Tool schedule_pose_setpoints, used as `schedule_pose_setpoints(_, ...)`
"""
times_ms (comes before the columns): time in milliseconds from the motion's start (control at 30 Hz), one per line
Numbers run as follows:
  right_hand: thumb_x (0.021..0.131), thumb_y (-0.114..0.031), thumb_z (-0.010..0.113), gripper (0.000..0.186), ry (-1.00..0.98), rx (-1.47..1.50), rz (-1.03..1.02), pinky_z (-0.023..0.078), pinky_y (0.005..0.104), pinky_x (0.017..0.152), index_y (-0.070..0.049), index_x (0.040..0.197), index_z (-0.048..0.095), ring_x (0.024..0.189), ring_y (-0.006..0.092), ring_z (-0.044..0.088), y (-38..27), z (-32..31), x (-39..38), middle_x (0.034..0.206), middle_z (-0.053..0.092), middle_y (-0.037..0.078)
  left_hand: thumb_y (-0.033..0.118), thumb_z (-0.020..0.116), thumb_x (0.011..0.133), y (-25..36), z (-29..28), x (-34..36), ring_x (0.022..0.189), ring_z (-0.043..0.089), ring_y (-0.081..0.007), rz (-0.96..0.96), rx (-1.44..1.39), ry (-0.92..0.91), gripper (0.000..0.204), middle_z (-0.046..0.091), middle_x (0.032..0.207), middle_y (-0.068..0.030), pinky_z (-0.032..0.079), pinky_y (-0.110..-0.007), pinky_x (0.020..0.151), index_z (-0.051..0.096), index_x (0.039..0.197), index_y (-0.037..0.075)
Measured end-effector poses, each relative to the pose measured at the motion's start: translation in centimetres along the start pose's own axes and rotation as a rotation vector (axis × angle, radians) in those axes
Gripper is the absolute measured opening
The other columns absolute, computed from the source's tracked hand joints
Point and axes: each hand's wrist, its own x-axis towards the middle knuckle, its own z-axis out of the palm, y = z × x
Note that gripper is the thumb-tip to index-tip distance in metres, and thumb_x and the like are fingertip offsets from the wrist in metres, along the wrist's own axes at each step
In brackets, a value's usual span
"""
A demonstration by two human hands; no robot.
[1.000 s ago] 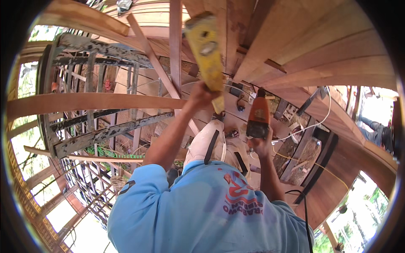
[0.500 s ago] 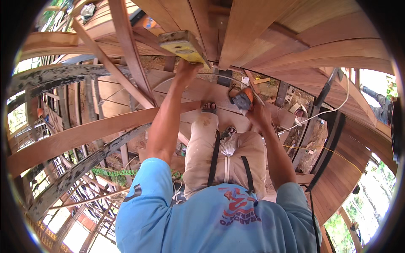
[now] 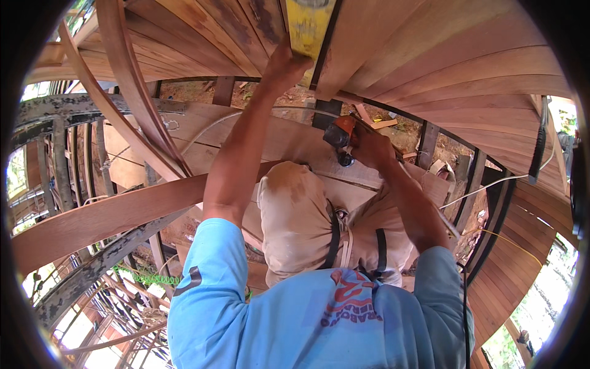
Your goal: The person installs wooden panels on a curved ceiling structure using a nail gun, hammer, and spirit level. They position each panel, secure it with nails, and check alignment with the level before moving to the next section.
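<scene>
My left hand [image 3: 284, 66] grips a yellow spirit level [image 3: 308, 27] high in the view, holding it lengthwise against the wooden plank wall [image 3: 375, 49], beside a dark gap. My right hand [image 3: 369, 146] holds an orange and black power tool [image 3: 339, 129] low near the foot of that wall, above the board floor [image 3: 344, 187]. Its working end is too small to make out. My bent knees [image 3: 292, 206] in pale trousers are below my hands.
Long loose slats [image 3: 80, 224] cross at the left, over a weathered frame [image 3: 110, 258] and a green coiled hose [image 3: 147, 278]. A white cable [image 3: 485, 187] and a yellow cord [image 3: 510, 240] run at the right. Dark gaps with debris [image 3: 384, 114] lie beyond the floor boards.
My left hand and the level have moved up against the planks. My right hand has moved upward with the tool. My knees are more bent and the view has shifted toward the wall.
</scene>
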Motion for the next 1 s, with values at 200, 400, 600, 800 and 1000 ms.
schedule_pose_setpoints(200,0.087,-0.034,0.065,0.067,0.115,-0.092,-0.137,0.057,0.0529,0.083,-0.005,0.144,0.045,0.093,0.0413,0.072,3.4,4.2,2.5,0.099,0.073,0.023,0.015,0.07,0.081,-1.4,0.9,0.2,0.085,0.069,-0.0181,0.004,0.043,-0.063,0.036,0.071,0.098,-0.0114,0.058,-0.034,0.074,0.065,0.11,-0.006)
schedule_pose_setpoints(400,0.089,-0.036,0.065,0.064,0.011,-0.102,-0.13,0.058,0.0532,0.078,-0.004,0.142,0.048,0.086,0.0404,0.073,4.3,6.4,2.6,0.09,0.074,0.022,0.012,0.069,0.083,-3.8,2.0,-0.8,0.09,0.069,-0.0184,0.014,0.003,-0.086,0.04,0.069,0.102,-0.012,0.06,-0.034,0.074,0.062,0.118,-0.006)
schedule_pose_setpoints(600,0.089,-0.034,0.064,0.058,0.081,-0.02,-0.158,0.057,0.0538,0.079,-0.007,0.139,0.05,0.087,0.0409,0.072,5.3,9.0,1.9,0.093,0.073,0.024,0.013,0.07,0.08,-8.2,3.8,-0.7,0.104,0.07,-0.0263,-0.007,-0.071,0.049,0.048,0.073,0.111,-0.0169,0.052,-0.038,0.09,0.062,0.125,-0.001)
schedule_pose_setpoints(800,0.085,-0.034,0.068,0.069,0.22,0.041,-0.252,0.057,0.0534,0.082,-0.01,0.146,0.047,0.092,0.0411,0.072,6.2,11.1,2.7,0.097,0.073,0.024,0.01,0.075,0.079,-11.3,5.1,-0.6,0.116,0.066,-0.0291,0.059,-0.016,0.048,0.06,0.068,0.122,-0.0178,0.05,-0.038,0.098,0.053,0.134,-0.001)
schedule_pose_setpoints(1000,0.081,-0.035,0.071,0.075,0.036,-0.036,-0.156,0.057,0.0524,0.084,-0.009,0.147,0.046,0.091,0.0407,0.073,4.1,8.3,1.4,0.096,0.074,0.024,0.012,0.091,0.072,-9.6,5.5,-0.6,0.119,0.064,-0.0284,0.057,-0.169,0.023,0.077,0.067,0.124,-0.0175,0.05,-0.039,0.101,0.048,0.134,-0.004)
